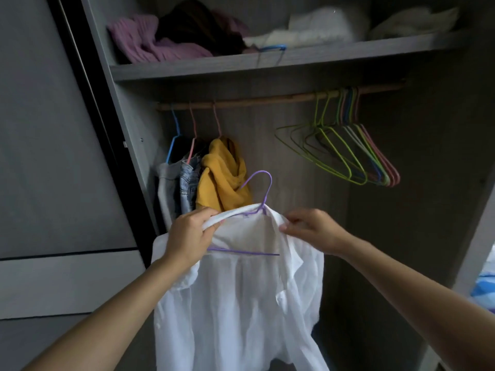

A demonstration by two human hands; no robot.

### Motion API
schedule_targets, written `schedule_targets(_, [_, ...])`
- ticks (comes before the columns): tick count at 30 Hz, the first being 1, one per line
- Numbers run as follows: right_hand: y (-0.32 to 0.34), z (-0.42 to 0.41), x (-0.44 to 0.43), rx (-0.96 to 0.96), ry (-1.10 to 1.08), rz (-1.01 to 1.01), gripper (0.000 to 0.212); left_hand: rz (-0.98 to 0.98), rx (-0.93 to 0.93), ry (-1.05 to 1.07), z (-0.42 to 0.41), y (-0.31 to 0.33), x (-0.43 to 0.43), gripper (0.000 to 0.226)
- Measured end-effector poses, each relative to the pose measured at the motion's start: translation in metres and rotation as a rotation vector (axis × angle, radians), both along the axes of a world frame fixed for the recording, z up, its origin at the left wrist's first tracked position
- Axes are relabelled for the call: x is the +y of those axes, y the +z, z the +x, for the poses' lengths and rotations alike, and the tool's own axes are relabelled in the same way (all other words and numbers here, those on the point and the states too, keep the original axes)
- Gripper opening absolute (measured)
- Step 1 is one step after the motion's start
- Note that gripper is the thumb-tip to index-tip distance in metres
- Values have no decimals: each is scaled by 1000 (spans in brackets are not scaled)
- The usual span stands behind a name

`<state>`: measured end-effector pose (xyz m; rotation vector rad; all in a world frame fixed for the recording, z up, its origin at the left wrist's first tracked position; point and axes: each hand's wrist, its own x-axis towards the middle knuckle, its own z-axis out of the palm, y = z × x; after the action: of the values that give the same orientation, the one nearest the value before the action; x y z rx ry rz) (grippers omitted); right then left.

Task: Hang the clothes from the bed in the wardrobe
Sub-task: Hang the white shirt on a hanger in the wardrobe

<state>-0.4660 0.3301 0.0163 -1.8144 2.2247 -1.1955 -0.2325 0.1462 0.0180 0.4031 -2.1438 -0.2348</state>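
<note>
A white shirt hangs on a purple wire hanger in front of the open wardrobe. My left hand grips the shirt's collar at the left shoulder. My right hand pinches the collar on the right side. The hanger's hook points up, well below the wooden rail. Its bottom bar shows through the neck opening.
On the rail's left end hang a yellow garment, a denim piece and a grey one. Several empty coloured hangers cluster at the right. The shelf above holds folded clothes. A striped blue fabric shows at far right.
</note>
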Motion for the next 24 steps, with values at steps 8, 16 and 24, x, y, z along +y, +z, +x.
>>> schedule_targets(8, [-8, 28, -5, 105, -91, -83, 50, 8, -188, 242, 1, 1, 9, 48])
schedule_targets(16, [-5, 29, 15, -228, -100, -242, 42, 270, -81, -49, -19, 8, 16, 56])
schedule_targets(24, [23, 45, 45, -557, -23, -286, 20, -71, -197, -103, -33, 8, 6, 52])
